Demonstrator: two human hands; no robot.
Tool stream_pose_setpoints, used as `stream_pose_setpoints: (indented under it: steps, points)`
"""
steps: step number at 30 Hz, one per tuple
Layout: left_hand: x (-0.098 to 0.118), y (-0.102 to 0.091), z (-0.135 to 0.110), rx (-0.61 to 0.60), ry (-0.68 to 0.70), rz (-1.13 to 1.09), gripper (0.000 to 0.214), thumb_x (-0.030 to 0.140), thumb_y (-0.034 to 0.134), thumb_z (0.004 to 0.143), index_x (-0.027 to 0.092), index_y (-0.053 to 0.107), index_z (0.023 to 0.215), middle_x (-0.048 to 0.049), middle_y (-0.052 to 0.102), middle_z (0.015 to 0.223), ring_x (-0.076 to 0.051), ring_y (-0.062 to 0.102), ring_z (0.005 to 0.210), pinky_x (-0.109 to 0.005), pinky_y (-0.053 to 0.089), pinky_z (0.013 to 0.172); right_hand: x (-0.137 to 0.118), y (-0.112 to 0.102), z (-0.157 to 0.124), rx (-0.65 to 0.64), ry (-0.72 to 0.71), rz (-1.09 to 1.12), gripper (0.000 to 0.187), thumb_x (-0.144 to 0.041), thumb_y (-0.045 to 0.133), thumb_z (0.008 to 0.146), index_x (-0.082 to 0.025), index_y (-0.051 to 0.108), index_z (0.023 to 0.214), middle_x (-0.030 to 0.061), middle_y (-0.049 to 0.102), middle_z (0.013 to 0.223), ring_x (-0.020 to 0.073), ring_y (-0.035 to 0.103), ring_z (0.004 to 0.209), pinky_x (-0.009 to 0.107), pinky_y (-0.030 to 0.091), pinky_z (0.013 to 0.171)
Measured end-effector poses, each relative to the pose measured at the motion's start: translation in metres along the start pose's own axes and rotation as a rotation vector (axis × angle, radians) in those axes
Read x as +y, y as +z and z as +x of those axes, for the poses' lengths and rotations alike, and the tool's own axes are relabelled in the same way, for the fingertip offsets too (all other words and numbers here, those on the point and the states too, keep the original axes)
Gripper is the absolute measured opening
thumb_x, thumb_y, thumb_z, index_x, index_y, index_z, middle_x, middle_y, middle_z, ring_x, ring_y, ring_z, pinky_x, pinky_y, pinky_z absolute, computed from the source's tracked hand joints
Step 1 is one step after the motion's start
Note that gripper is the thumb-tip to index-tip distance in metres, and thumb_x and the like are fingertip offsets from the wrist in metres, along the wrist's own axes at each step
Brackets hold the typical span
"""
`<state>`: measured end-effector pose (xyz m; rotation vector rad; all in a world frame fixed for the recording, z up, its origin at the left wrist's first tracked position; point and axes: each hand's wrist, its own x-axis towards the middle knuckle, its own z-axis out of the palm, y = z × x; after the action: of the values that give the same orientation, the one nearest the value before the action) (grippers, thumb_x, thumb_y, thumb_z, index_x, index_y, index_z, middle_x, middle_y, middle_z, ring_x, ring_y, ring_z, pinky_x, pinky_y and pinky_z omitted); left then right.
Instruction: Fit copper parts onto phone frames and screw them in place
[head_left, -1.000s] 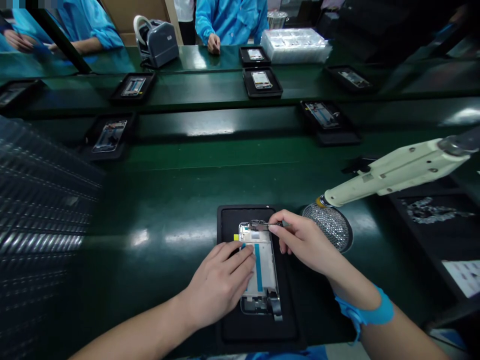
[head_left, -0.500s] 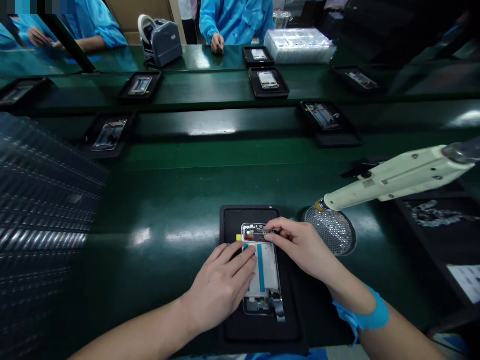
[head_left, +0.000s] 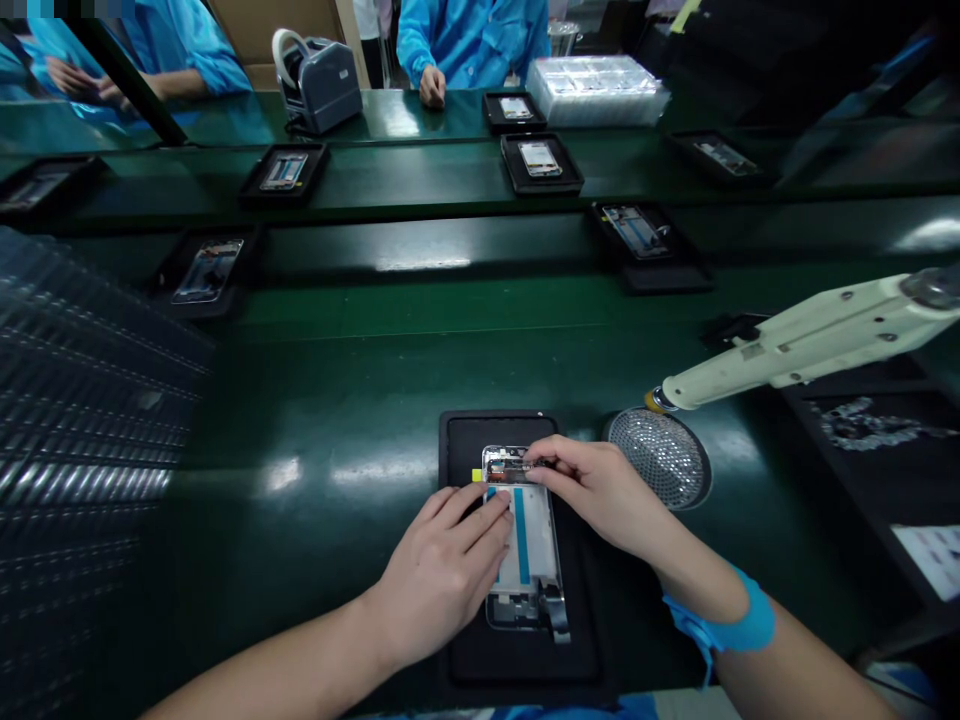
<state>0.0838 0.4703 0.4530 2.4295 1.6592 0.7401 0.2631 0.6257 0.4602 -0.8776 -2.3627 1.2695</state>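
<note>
A phone's metal mid-frame with a blue strip and a white panel lies on a black mat tray on the green conveyor belt. My left hand rests on it, fingers spread and pressing on its upper part. My right hand reaches over the top end, where finger and thumb pinch a small dark part against the frame. The fingertips hide most of that part, so its exact kind is unclear. A small yellow tab sticks out at the frame's left edge.
A cream tool arm hangs above a round mesh disc right of the tray. Further black trays with phones ride the belts ahead. A ribbed dark sheet fills the left side. A co-worker's blue sleeve shows across the far belt.
My right hand has shifted slightly left and down along the frame's top end. The whole view has drifted a little, and the hold on the small part looks unchanged.
</note>
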Motion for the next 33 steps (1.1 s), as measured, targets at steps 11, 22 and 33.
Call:
stream_pose_setpoints:
  steps: [11,22,33]
  points:
    - [-0.001,0.002,-0.003,-0.002,-0.004,-0.004,0.026,0.016,0.047,0.104,0.01,0.063,0.124,-0.0089,0.066,0.133,-0.033,0.059,0.121,-0.051,0.057,0.093,0.003,0.002,0.0,-0.026,-0.121,-0.022,0.024,-0.014,0.053,0.098,-0.02,0.075,0.106,0.0049,0.069,0.101,0.0211,0.067,0.091,0.033,0.055,0.079]
    - [-0.004,0.001,-0.001,-0.078,-0.074,0.072,0.041,0.02,0.044,0.101,0.009,0.052,0.14,-0.0143,0.053,0.147,-0.036,0.044,0.14,-0.058,0.049,0.109,-0.007,0.008,-0.027,0.054,-0.312,-0.522,0.032,-0.02,0.042,0.107,-0.012,0.058,0.134,0.0155,0.06,0.132,0.0339,0.054,0.124,0.055,0.054,0.099]
    - [-0.002,0.0,-0.001,-0.053,-0.129,0.083,0.042,0.025,0.046,0.1,0.009,0.054,0.138,-0.0115,0.058,0.144,-0.036,0.049,0.136,-0.057,0.047,0.111,-0.007,0.023,-0.047,-0.066,-0.359,-0.68,0.046,-0.026,0.037,0.109,-0.007,0.04,0.151,0.0167,0.043,0.153,0.0345,0.036,0.144,0.066,0.042,0.112]
